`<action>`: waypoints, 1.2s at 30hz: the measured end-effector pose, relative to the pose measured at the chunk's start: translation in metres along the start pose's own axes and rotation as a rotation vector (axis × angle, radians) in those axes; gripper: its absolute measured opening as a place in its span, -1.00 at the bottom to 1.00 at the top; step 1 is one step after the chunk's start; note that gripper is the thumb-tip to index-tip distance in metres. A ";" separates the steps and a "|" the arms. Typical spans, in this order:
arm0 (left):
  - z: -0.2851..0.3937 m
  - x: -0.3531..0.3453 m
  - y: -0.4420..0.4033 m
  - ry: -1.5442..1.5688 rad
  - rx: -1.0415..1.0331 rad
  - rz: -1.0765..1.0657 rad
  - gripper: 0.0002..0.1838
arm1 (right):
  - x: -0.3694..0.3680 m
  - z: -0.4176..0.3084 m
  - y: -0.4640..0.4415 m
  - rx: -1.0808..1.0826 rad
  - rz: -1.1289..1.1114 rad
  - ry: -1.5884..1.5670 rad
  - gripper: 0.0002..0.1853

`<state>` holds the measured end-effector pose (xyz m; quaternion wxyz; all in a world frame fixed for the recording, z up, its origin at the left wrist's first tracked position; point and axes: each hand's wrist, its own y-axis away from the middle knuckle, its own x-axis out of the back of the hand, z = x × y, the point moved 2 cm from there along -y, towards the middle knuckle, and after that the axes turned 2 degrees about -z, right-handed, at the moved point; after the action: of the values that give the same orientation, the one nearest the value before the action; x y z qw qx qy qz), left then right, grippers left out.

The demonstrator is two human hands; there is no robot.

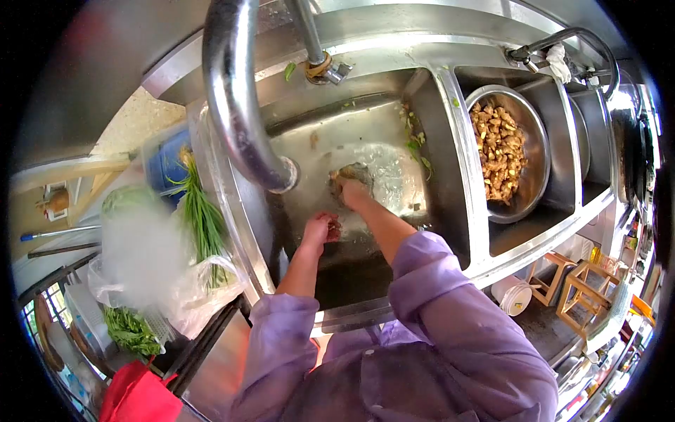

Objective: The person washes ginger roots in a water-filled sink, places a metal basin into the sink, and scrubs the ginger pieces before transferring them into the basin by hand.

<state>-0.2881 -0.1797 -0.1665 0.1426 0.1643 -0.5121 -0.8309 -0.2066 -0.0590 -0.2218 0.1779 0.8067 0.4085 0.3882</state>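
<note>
My right hand (pixel 354 193) reaches down into the left sink basin (pixel 436 126), its fingers closed on a dark, greyish-brown object (pixel 355 173) whose kind I cannot make out. Shallow, rippling water (pixel 394 176) lies around it. Left of that and nearer to me, my left hand (pixel 323 228) hangs low over the basin with its fingers curled together; reddish-brown bits show at the fingertips, too small to name. Green leafy scraps (pixel 416 144) cling along the basin's right side.
A thick metal pipe (pixel 235 91) arches over the basin's left side. A small tap (pixel 330 69) stands at the back. Right, a steel bowl (pixel 538 155) holds ginger-like pieces (pixel 499 151). Left are green stalks (pixel 202 218) and plastic bags (pixel 204 295). Wooden stools (pixel 587 292) stand lower right.
</note>
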 end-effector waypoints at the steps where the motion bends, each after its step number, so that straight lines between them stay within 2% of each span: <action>1: 0.001 0.001 -0.001 0.096 -0.013 0.014 -0.80 | 0.007 0.002 0.000 0.003 0.000 -0.001 -0.67; 3: 0.003 0.002 -0.001 0.191 -0.030 0.033 -0.79 | 0.017 0.000 0.006 0.249 -0.241 -0.269 -0.75; 4: 0.006 -0.001 0.000 0.258 -0.050 0.048 -0.78 | 0.027 -0.004 0.016 0.252 -0.244 -0.268 -0.75; 6: 0.014 -0.012 0.008 0.329 -0.066 0.062 -0.76 | 0.058 -0.026 0.051 0.212 -0.541 -0.862 -0.81; 7: 0.028 -0.025 0.019 0.454 -0.108 -0.052 -0.70 | 0.077 -0.039 0.070 0.213 -0.539 -0.860 -0.81; 8: 0.042 -0.040 0.033 0.576 -0.150 -0.171 -0.65 | 0.096 -0.052 0.094 0.101 -0.600 -1.060 -0.84; 9: 0.053 -0.051 0.048 0.571 -0.152 -0.178 -0.65 | 0.111 -0.058 0.113 -0.015 -0.655 -1.261 -0.87; 10: 0.067 -0.065 0.064 0.597 -0.187 -0.296 -0.57 | 0.122 -0.058 0.125 0.058 -0.691 -1.211 -0.76; 11: 0.076 -0.078 0.073 0.620 -0.222 -0.416 -0.50 | 0.136 -0.056 0.137 0.065 -0.677 -1.211 -0.76; 12: 0.079 -0.088 0.076 0.594 -0.240 -0.497 -0.51 | 0.147 -0.055 0.150 0.078 -0.706 -1.226 -0.65; 14: 0.089 -0.111 0.092 0.566 -0.241 -0.537 -0.52 | 0.166 -0.048 0.166 0.143 -0.753 -1.207 -0.39; 23: 0.108 -0.234 0.123 0.506 -0.290 -0.874 -0.60 | 0.261 0.002 0.247 0.282 -0.533 -1.244 -0.37; 25: 0.115 -0.270 0.135 0.438 -0.285 -0.814 -0.61 | 0.279 0.022 0.257 0.319 -0.530 -1.415 -0.38; 27: 0.120 -0.303 0.131 0.405 -0.278 -0.806 -0.59 | 0.298 0.040 0.269 0.364 -0.414 -1.490 -0.41; 29: 0.122 -0.333 0.116 0.344 -0.286 -0.698 -0.59 | 0.316 0.066 0.275 0.388 -0.280 -1.531 -0.44; 30: 0.122 -0.346 0.109 0.287 -0.265 -0.547 -0.61 | 0.325 0.084 0.276 0.400 -0.161 -1.508 -0.47; 31: 0.123 -0.362 0.105 0.258 -0.294 -0.500 -0.60 | 0.335 0.091 0.285 0.402 -0.041 -1.487 -0.49; 33: 0.119 -0.388 0.098 0.072 -0.260 -0.262 -0.52 | 0.350 0.108 0.286 0.299 0.320 -1.509 -0.49; 35: 0.110 -0.410 0.093 0.040 -0.180 -0.287 -0.47 | 0.355 0.134 0.272 0.308 0.365 -1.562 -0.51; 36: 0.106 -0.416 0.090 0.018 -0.129 -0.416 -0.47 | 0.356 0.142 0.266 0.262 0.387 -1.580 -0.51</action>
<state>0.0497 0.0353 0.0115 -0.0172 0.2644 -0.4116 -0.8720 0.1718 0.0688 0.0199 0.2473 0.9124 0.0585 -0.3209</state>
